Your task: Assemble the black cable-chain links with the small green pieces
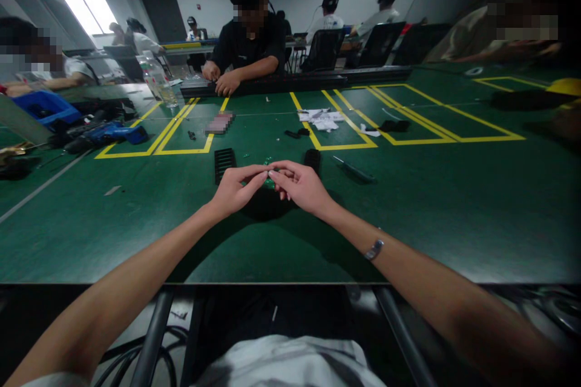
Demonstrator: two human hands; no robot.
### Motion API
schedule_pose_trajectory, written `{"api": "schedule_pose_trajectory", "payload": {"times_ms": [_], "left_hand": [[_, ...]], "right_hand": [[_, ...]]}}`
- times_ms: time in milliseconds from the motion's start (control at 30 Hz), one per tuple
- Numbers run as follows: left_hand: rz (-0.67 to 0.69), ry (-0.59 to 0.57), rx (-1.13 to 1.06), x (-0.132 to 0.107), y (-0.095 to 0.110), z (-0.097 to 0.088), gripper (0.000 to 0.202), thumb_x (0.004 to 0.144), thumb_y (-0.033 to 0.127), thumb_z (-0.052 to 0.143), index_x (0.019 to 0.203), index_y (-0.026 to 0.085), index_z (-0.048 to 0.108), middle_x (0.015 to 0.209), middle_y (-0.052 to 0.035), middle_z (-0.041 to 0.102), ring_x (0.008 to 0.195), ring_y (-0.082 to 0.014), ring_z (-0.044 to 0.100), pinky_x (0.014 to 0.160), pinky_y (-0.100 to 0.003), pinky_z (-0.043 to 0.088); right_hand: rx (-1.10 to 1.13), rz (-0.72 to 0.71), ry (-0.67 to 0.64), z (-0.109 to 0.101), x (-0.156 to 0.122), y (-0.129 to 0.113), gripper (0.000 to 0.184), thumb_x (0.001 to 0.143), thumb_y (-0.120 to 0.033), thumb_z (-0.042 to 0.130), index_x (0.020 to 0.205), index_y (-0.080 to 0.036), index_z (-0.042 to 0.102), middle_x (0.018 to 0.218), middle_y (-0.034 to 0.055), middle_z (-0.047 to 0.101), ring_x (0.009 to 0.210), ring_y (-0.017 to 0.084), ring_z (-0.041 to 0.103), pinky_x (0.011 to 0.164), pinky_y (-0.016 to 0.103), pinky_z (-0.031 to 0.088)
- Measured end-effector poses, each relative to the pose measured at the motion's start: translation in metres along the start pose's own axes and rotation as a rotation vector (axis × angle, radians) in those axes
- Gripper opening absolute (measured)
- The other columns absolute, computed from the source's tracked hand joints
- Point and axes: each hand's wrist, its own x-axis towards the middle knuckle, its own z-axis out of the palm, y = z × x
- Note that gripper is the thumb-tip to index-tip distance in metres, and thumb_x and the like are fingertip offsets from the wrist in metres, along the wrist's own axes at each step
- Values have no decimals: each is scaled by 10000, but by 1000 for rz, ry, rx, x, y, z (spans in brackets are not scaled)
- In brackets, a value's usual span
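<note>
My left hand (239, 187) and my right hand (303, 186) meet over the green table, fingertips pinched together. Whatever lies between the fingers is too small and too covered to make out. Small shiny green pieces (270, 183) show just below and behind the fingertips. To the left of my left hand's knuckles lies a black slotted tray (224, 163). A second black slotted piece (312, 159) sits just beyond my right hand. Right of that hand, a screwdriver-like tool (356, 170) with a dark teal handle rests on the table.
Yellow tape (345, 146) marks boxes across the green table (136, 217). White papers (321, 118) and black scraps (394, 126) lie beyond my hands. At left are a blue bin (43, 110), a blue power tool (109, 133) and bottles (157, 78). A co-worker (249, 42) sits opposite.
</note>
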Motion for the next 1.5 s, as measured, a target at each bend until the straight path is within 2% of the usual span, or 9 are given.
{"api": "schedule_pose_trajectory", "payload": {"times_ms": [733,1100,1267,1500], "left_hand": [[31,4,5,0,-2,1,329,956,354,559,1162,151,715,873,-73,744,677,-120,645,576,-195,463],[39,-25,-17,0,-3,0,324,970,334,538,1181,146,696,709,-21,675,560,-83,543,549,-187,412],[64,-15,51,-1,-6,2,318,917,330,617,1174,155,683,734,-10,652,604,-90,546,599,-193,445],[112,-28,138,-2,-5,2,320,935,309,584,1217,176,655,691,15,600,576,-77,505,580,-181,413]], "right_hand": [[-36,-30,-1,-1,-1,3,331,948,-417,599,1149,-156,623,742,5,620,531,109,573,458,209,438],[0,-23,5,0,1,4,328,934,-422,616,1111,-147,641,694,-7,616,503,103,558,427,198,437],[11,-23,16,0,0,4,322,941,-427,612,1115,-157,644,692,-12,604,507,104,559,433,200,447],[22,-28,20,-1,0,6,345,965,-454,579,1131,-159,645,695,-6,610,508,106,571,439,202,445]]}}
